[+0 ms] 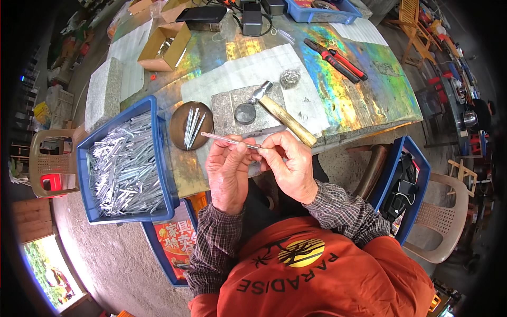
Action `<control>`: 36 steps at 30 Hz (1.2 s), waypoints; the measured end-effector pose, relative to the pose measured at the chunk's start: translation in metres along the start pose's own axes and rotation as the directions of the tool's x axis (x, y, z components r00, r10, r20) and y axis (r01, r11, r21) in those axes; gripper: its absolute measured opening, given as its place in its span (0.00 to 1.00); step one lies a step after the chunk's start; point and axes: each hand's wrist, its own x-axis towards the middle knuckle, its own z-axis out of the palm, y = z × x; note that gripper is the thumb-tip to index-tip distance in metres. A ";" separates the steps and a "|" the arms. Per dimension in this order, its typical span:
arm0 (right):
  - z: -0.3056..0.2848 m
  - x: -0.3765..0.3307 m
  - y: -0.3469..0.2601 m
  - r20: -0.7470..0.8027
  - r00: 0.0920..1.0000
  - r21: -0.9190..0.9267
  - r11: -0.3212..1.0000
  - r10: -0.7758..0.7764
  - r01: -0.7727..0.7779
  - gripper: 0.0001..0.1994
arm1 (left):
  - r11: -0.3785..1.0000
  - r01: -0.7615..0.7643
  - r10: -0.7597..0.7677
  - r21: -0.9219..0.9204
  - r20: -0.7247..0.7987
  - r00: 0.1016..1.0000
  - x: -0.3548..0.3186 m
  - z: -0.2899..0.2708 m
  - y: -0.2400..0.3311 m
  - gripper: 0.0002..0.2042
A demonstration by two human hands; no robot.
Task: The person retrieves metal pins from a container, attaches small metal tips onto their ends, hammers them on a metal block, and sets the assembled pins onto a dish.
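My table (369, 90): iridescent sheet on top, edge at my knees. Grey stone slab (232, 113) near me, hammer (274, 108) resting across it. Brown dish (182, 127) just left of slab, few metal rods in it. Blue bin (153, 158) of rods at left edge. Red pliers (338, 61) far right. Cardboard box (163, 47) far left. White paper (248, 71) under slab.

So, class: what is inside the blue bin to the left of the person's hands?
The blue bin is heaped with thin silvery metal strips, lying criss-cross and nearly to the rim. The bin's floor is covered by the pile, so what lies beneath the top layers cannot be seen.
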 end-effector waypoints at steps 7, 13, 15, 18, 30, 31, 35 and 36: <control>-0.001 0.002 -0.002 0.043 0.997 0.090 0.993 0.068 -0.071 0.02 | 0.999 0.048 -0.047 -0.017 0.015 0.999 0.002 -0.007 0.000 0.06; -0.002 0.002 -0.001 0.053 0.996 0.053 0.996 0.070 -0.073 0.01 | 0.999 0.023 -0.023 -0.028 -0.004 1.000 0.002 -0.008 -0.002 0.07; -0.002 0.002 0.000 0.054 0.997 0.045 0.997 0.063 -0.065 0.01 | 1.000 0.006 -0.006 -0.024 -0.002 1.000 0.002 -0.008 -0.003 0.07; -0.003 0.001 0.001 0.051 0.997 0.037 0.997 0.065 -0.066 0.01 | 1.000 0.017 -0.017 -0.021 -0.001 1.000 0.002 -0.007 -0.004 0.07; 0.001 0.001 0.003 0.028 0.996 0.092 0.992 0.089 -0.091 0.02 | 1.000 -0.023 0.023 0.021 -0.008 1.000 0.003 -0.005 -0.001 0.07; 0.001 0.002 0.002 0.020 0.998 0.081 0.994 0.067 -0.069 0.02 | 1.000 -0.023 0.024 0.021 -0.008 1.000 0.003 -0.004 -0.001 0.07; 0.003 0.001 0.004 -0.011 0.999 0.062 0.997 0.053 -0.052 0.02 | 0.997 -0.069 0.068 0.047 0.023 0.997 0.003 0.001 -0.001 0.07; 0.003 0.001 0.004 -0.011 0.999 0.061 0.997 0.053 -0.052 0.02 | 0.994 -0.090 0.089 0.058 0.025 0.996 0.003 0.002 -0.002 0.06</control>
